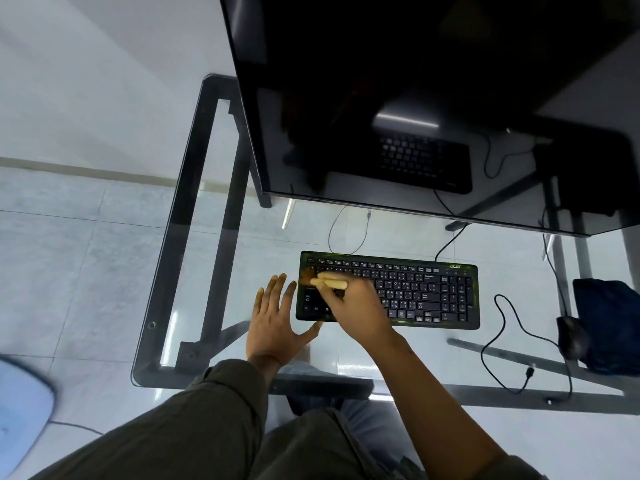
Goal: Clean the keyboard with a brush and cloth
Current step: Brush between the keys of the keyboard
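Gripping one brush point(329, 283), right hand point(353, 308) over one keyboard point(433, 292), left hand point(277, 320) flat

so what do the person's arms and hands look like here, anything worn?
Both hands are bare: no gloves, rings or watch visible. The left hand comes out of a loose, dark olive-grey long sleeve that reaches the wrist. The right hand shows a bare forearm, with similar dark fabric only near the bottom edge of the frame, as if that sleeve is pushed up. No markings show on the fabric.
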A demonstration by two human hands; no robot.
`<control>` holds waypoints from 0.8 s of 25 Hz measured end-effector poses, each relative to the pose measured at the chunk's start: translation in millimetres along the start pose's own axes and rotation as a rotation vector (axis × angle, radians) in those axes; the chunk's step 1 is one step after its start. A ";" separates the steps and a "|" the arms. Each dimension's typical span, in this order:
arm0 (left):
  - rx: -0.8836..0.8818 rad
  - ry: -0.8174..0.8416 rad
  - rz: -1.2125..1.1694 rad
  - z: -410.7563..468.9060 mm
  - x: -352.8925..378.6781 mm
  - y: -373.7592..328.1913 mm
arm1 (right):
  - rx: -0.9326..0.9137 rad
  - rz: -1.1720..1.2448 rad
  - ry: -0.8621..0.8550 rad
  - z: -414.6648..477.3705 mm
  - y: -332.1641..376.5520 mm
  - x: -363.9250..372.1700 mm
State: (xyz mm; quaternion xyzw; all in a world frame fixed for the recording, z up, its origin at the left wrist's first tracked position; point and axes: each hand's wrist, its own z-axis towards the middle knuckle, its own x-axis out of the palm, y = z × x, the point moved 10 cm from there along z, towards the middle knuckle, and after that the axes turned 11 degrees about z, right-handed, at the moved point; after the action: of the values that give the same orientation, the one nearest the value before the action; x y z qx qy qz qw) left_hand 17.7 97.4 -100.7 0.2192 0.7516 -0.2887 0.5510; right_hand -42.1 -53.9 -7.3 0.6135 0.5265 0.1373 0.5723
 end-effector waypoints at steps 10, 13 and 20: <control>0.005 0.010 0.003 -1.2 1.7 -0.1 | 0.017 -0.010 0.092 -13.7 -10.1 4.5; -0.005 0.013 0.001 -1.2 2.6 1.3 | 0.042 0.004 -0.028 -14.8 -13.6 -7.7; 0.001 0.003 -0.009 -1.6 1.2 0.9 | 0.052 -0.010 0.002 -18.2 -13.6 -4.2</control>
State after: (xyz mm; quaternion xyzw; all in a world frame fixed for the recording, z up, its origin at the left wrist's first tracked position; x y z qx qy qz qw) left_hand 16.8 99.1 -101.7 0.2168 0.7534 -0.2911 0.5483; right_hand -64.5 -50.0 -11.3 0.6256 0.5334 0.1211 0.5562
